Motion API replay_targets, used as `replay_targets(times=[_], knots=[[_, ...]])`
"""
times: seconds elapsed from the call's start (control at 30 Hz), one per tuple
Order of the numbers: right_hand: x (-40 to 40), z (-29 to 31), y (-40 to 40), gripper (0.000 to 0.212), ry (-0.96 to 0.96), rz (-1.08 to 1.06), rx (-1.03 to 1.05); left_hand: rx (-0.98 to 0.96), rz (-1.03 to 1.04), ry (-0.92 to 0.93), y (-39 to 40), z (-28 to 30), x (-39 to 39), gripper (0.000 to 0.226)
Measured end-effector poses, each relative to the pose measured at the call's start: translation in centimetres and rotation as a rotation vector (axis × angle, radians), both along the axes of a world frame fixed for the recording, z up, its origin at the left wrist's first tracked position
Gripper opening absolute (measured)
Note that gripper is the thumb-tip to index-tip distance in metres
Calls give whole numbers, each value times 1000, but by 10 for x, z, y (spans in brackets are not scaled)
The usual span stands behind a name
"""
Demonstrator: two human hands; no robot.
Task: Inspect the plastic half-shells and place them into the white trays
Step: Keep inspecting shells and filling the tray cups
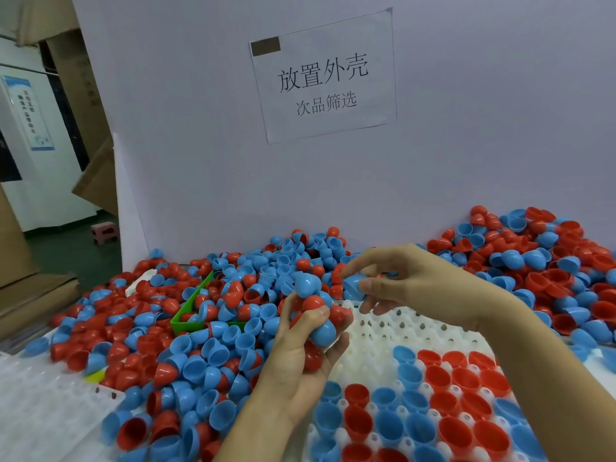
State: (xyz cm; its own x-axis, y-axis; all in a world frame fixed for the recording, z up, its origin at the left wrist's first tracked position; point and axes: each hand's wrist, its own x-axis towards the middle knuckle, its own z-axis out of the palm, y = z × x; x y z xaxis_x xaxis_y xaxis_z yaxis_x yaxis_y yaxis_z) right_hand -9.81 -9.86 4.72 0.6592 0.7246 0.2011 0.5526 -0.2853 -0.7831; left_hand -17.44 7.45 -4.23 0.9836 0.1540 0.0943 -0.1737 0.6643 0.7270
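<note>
Blue half-shell point(354, 285) pinched in right hand point(410, 281), above far edge of white tray point(376, 331). Cluster of red and blue half-shells point(316, 315) gripped in left hand point(300, 355), just beside. Loose pile point(200, 328) spread across surface around tray.

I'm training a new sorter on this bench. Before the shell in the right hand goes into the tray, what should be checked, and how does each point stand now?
1. Right hand holds one blue shell in its fingertips: ok.
2. Shell free of defects: cannot tell, too small and partly hidden.
3. Empty cups in the white tray: ok, the far rows near the hands are bare.
4. Left hand grips its cluster of shells securely: cannot tell; several are stacked above the fingers.
5. Tray free of loose shells spilling from the pile: cannot tell, the left hand hides that edge.
</note>
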Motion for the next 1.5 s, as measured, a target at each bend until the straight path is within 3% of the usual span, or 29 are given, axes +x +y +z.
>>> replay_targets(times=[0.13, 0.2, 0.27, 0.37, 0.43, 0.47, 0.5, 0.53, 0.6, 0.63, 0.7, 0.83, 0.97, 1.07, 1.2, 1.5], knots=[[-1, 3, -3, 17, 13, -49, 12, -4, -2, -10, 0, 1, 0, 54], [0, 7, -4, 17, -4, -176, 135, 6, -2, -10, 0, 2, 0, 56], [0, 12, -2, 20, -37, -356, 494, 14, -3, -10, 0, 2, 0, 50], [-7, 27, 4, 19, -225, -605, 1227, 11, 2, -8, 1, 0, 1, 44], [-12, 34, 11, 18, -361, -726, 1477, 5, 6, -2, 2, 1, 1, 46], [-13, 36, 16, 21, -398, -726, 1451, 7, 7, 0, 1, 1, 1, 47], [-15, 37, 21, 29, -401, -666, 1294, 9, 7, 2, 1, 1, 1, 48], [-18, 37, 27, 48, -344, -552, 999, 6, 7, 6, 1, 0, 1, 48], [-19, 27, 33, 87, -214, -294, 181, 4, 9, 9, 1, -1, 0, 49], [-18, 21, 34, 90, -203, -216, -127, 8, 10, 11, 1, -1, 0, 52], [-17, 12, 29, 77, -249, -149, -403, 17, 6, 6, 1, 0, -1, 58], [-9, 11, 12, 52, -224, -165, -420, 23, -5, -4, 0, 0, -1, 40], [-10, 7, 13, 37, -229, -154, -225, 69, 7, 6, -1, -3, -1, 46], [-12, -2, 24, 37, -267, -173, -96, 146, 7, -1, -4, -1, 0, 55], [-12, -16, 43, 37, -355, -249, -69, 288, -7, -7, -6, -3, -1, 43], [3, -19, 34, 28, -151, -277, 84, 156, 15, -16, -4, -2, 0, 52]])
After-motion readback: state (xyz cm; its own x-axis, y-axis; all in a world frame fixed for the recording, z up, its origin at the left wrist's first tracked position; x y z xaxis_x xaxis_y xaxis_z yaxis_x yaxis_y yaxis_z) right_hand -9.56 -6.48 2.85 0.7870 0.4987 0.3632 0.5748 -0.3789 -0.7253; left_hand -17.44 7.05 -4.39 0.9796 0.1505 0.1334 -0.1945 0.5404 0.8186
